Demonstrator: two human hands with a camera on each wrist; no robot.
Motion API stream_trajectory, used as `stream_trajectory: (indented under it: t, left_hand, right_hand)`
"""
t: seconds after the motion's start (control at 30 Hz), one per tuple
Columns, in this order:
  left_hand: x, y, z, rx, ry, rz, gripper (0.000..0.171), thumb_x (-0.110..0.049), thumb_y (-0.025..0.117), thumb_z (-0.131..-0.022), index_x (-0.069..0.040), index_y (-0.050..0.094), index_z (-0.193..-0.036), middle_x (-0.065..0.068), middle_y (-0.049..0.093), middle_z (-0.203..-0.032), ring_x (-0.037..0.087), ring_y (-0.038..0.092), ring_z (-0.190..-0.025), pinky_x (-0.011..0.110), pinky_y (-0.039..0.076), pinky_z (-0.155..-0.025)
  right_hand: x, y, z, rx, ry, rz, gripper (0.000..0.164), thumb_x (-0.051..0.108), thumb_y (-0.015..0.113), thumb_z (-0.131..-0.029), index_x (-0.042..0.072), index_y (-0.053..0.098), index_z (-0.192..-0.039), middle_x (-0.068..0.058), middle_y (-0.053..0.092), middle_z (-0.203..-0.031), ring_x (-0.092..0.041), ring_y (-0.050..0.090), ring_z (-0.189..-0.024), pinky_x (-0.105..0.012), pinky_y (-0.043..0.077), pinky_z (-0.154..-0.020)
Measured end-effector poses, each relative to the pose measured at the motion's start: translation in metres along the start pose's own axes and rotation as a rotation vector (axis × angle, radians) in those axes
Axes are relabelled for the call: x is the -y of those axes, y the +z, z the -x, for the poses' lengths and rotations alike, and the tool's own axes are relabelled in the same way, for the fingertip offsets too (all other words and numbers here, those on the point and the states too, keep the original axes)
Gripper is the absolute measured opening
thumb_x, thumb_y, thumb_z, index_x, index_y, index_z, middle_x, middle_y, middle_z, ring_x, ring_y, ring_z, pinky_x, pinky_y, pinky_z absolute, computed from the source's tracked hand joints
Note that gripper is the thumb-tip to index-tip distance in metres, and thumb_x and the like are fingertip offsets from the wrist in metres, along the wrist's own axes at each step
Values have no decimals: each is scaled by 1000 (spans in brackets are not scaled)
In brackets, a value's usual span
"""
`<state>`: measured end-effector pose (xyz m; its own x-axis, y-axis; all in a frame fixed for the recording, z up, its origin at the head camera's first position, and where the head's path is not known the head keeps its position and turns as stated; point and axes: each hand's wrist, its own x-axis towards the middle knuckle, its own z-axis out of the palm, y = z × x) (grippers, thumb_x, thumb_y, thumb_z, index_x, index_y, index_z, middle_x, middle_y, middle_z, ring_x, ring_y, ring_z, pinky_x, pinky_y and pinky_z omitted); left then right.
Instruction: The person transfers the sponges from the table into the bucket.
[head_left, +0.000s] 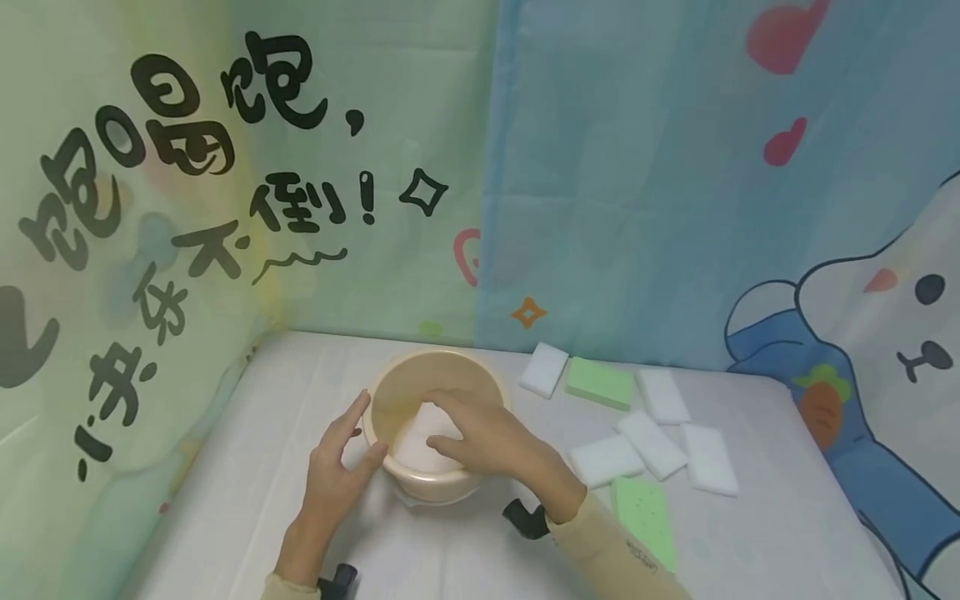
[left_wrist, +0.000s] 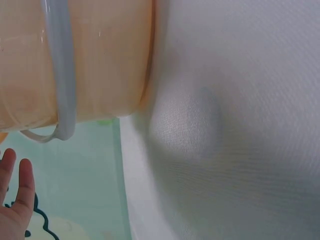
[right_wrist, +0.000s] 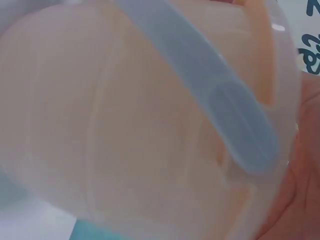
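A peach-coloured bucket (head_left: pixel 420 487) with a pale grey handle (left_wrist: pixel 62 75) stands on the white-covered table. My left hand (head_left: pixel 337 467) is at the bucket's left side, its thumb at the rim and its fingers extended. In the left wrist view, two of its fingers (left_wrist: pixel 25 187) look straight and apart from the wall. Over the near right rim, my right hand (head_left: pixel 480 433) reaches into the bucket, thumb and fingers spread apart. Something white (head_left: pixel 420 442) shows inside below that hand; whether it is a sponge or the bottom, I cannot tell. The right fingertips' contact is unclear.
Right of the bucket lie several white sponge blocks (head_left: pixel 660 396) and two green ones, one at the back (head_left: pixel 600 383) and one nearer the front (head_left: pixel 645 517). Printed curtains (head_left: pixel 637 167) hang behind and left of the table.
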<state>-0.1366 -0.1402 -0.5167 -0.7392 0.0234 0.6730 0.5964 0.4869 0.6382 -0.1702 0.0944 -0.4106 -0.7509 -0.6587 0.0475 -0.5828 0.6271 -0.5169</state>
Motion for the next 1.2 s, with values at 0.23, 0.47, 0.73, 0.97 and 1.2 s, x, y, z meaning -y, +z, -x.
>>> stream_trajectory:
  t: [0.23, 0.47, 0.73, 0.97, 1.2]
  left_hand:
    - [0, 0, 0, -4, 3, -2, 64, -17, 74, -89, -4, 49, -147, 10, 53, -146, 31, 54, -127, 26, 51, -95]
    - [-1, 0, 0, 1, -13, 7, 65, -14, 75, -88, -5, 49, -147, 9, 53, -146, 29, 53, -128, 24, 49, -97]
    - [-3, 0, 1, 1, -20, 6, 65, -15, 75, -88, -4, 50, -147, 9, 53, -146, 29, 53, -128, 43, 54, -90]
    - [-4, 0, 1, -4, -11, 10, 65, -16, 75, -88, -4, 50, -146, 10, 53, -146, 30, 54, -127, 36, 53, -93]
    - [-4, 1, 1, -8, 0, 23, 63, -17, 74, -89, -3, 50, -146, 11, 54, -145, 29, 54, -128, 29, 52, -95]
  right_hand:
    - [-4, -13, 20, -110, -2, -7, 47, 20, 67, -95, 6, 56, -139, -7, 57, -141, -27, 50, -132, -45, 43, -108]
    - [-9, -25, 47, -274, -16, 40, 46, 20, 72, -92, 5, 61, -133, -8, 63, -131, -29, 56, -123, -51, 46, -102]
    - [-28, -32, 83, -337, 70, 146, 44, 19, 74, -92, 7, 61, -133, -7, 64, -129, -27, 59, -119, -52, 50, -97]
    - [-47, -31, 117, -391, 182, 180, 44, 15, 76, -90, 5, 62, -130, -9, 66, -119, -29, 63, -107, -52, 53, -87]
    - [-69, -30, 144, -397, 308, 188, 45, 16, 75, -90, 3, 61, -130, -13, 66, -116, -31, 65, -101, -51, 55, -79]
